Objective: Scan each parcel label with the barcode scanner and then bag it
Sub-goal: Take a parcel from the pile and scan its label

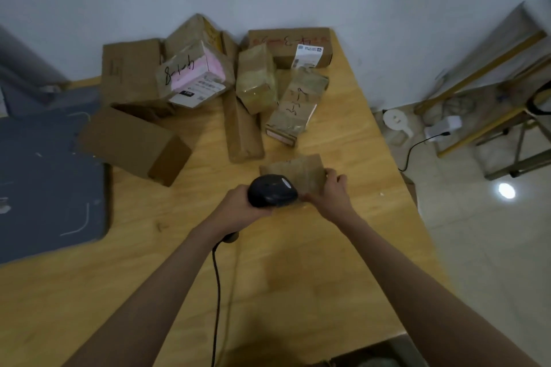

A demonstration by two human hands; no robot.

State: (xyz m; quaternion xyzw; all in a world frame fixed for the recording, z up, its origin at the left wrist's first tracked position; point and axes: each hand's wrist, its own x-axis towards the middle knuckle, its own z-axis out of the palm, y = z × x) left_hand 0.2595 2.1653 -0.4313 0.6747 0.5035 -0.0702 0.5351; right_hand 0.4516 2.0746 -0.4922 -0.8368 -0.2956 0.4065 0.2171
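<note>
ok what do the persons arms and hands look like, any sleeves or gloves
Both forearms are bare right up to the bottom edge of the picture: no sleeves in view. The left hand and the right hand wear no gloves. No watch, ring or wristband can be seen on either, though the picture is a little soft.

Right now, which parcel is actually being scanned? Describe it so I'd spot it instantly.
Start at the wooden table and its heap of boxes by the wall. Nearer the person lies one small brown parcel, apart from that heap. Only this one is held by the right hand, with the black scanner in the left hand over it.
</note>
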